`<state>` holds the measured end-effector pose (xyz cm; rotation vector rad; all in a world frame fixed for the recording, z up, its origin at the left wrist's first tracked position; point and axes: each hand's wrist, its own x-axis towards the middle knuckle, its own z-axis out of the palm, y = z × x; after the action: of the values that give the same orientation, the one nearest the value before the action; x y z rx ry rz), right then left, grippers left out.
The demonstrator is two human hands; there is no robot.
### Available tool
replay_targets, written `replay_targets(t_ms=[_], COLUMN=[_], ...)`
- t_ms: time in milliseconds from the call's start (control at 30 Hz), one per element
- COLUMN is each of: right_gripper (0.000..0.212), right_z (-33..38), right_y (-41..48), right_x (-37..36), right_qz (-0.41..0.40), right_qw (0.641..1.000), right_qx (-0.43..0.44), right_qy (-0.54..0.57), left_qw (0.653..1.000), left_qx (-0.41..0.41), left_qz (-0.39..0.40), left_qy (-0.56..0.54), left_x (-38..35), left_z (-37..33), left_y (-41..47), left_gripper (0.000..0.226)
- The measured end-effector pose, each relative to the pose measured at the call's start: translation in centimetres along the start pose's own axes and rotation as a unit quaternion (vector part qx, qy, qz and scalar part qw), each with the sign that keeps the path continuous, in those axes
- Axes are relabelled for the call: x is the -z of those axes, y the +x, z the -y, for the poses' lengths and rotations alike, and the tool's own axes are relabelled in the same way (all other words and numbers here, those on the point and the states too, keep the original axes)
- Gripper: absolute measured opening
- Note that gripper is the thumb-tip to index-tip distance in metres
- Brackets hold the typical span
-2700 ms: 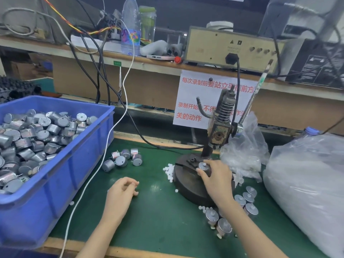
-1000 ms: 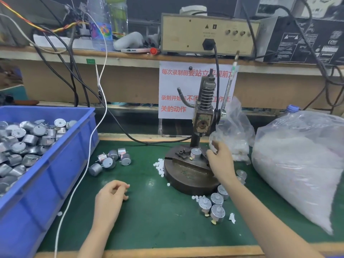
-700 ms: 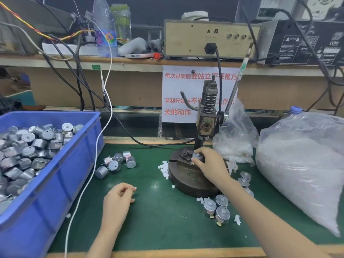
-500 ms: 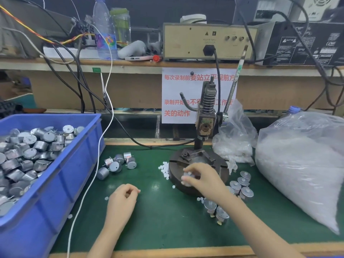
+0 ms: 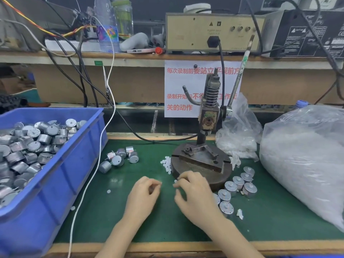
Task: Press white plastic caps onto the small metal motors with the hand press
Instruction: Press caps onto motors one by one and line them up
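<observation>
The right hand (image 5: 193, 192) is off the hand press (image 5: 209, 118) now, beside the left hand (image 5: 147, 190), both grips curled, can't tell on what; few capped motors (image 5: 230, 186) done, whole blue bin (image 5: 55, 183) left.

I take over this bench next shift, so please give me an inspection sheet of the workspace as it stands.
Surface: green mat, with stray white caps scattered on it.
Job's things: hand press, fixture empty; blue bin full of motors; loose motors left of the press; upright motors by the base's right front; cap pile at its left.
Clutter: large bag and small bag of white pieces, right of the press.
Hands: left hand and right hand close together before the press, fingers curled; too blurred to tell what they hold.
Cables: white cable crosses the mat beside the bin; black cable runs behind the press.
Surroundings: shelf with beige box and bottles; paper notice below.
</observation>
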<state>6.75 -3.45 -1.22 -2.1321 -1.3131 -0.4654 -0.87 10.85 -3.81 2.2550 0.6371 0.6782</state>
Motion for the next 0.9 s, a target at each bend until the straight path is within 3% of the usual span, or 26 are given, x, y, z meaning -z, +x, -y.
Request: replay_targets(t_ms=[100, 233, 367, 433, 600, 767, 900], right_gripper=[0.021, 0.027, 0.023, 0.024, 0.022, 0.029, 0.031], right_z=[2.2, 2.5, 1.8, 1.7, 1.8, 1.9, 1.8], right_y=[1.1, 0.8, 0.9, 1.1, 1.0, 1.4, 1.1], right_x=[-2.5, -4.4, -4.7, -4.9, -5.2, -5.1, -5.2], right_qz=[-0.046, -0.1, -0.109, -0.105, -0.088, -0.132, -0.134], right_qw=[0.983, 0.961, 0.949, 0.947, 0.947, 0.939, 0.936], right_qx=[-0.081, -0.138, -0.177, -0.187, -0.191, -0.201, -0.209], right_qy=[0.156, 0.219, 0.238, 0.239, 0.242, 0.244, 0.249], left_qw=[0.999, 0.997, 0.994, 0.994, 0.995, 0.98, 0.952], left_qx=[-0.017, 0.034, 0.016, 0.014, 0.077, -0.054, -0.094], left_qz=[0.034, 0.028, 0.069, 0.061, 0.021, 0.048, 0.068], left_qy=[-0.033, -0.068, 0.082, 0.091, -0.055, 0.186, 0.283], left_x=[-2.2, -3.6, -3.8, -4.0, -4.0, -3.9, -4.3], left_z=[-1.7, -2.4, -2.7, -2.6, -2.8, -2.9, -3.1], left_y=[0.4, 1.2, 2.5, 2.6, 2.0, 2.0, 2.0], left_gripper=[0.019, 0.019, 0.021, 0.024, 0.036, 0.012, 0.023])
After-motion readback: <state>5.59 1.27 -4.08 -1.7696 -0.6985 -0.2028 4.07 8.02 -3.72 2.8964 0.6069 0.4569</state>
